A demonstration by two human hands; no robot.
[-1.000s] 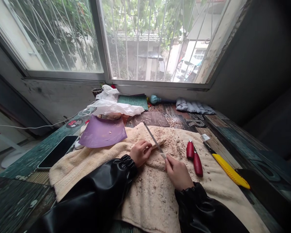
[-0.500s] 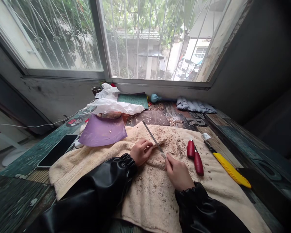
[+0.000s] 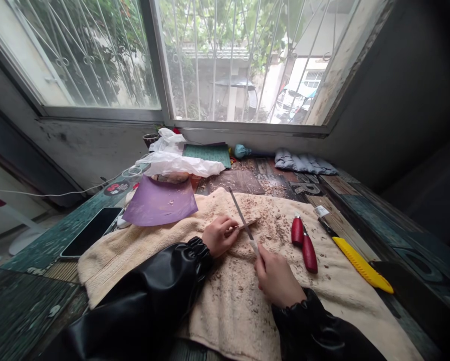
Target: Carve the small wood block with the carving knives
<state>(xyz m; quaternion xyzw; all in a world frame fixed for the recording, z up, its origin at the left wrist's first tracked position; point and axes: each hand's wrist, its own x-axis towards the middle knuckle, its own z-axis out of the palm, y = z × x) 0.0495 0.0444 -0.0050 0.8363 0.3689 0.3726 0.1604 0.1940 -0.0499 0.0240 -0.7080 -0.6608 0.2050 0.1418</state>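
Note:
My left hand (image 3: 220,235) is closed on a small, thin piece of wood (image 3: 248,224) whose pointed end sticks out to the right. My right hand (image 3: 279,277) grips the light-coloured handle end of a long, narrow file (image 3: 240,213). The file's dark blade slants up and to the left, crossing over the wood piece close to my left fingers. Under both hands lies a beige towel (image 3: 225,296) strewn with wood shavings (image 3: 275,225). Right of my right hand, two red-handled tools (image 3: 308,253) rest on the towel.
A yellow-handled saw (image 3: 362,263) lies at the towel's right edge. On the left are a phone (image 3: 91,233) and a purple sheet (image 3: 161,201). Behind them lie a white plastic bag (image 3: 187,165), a green mat (image 3: 208,154) and a grey padded roll (image 3: 303,163) under the window.
My right hand has drawn the file slightly down and back toward me, and the blade stands a little steeper. My left hand keeps its hold on the wood piece. The view has shifted slightly.

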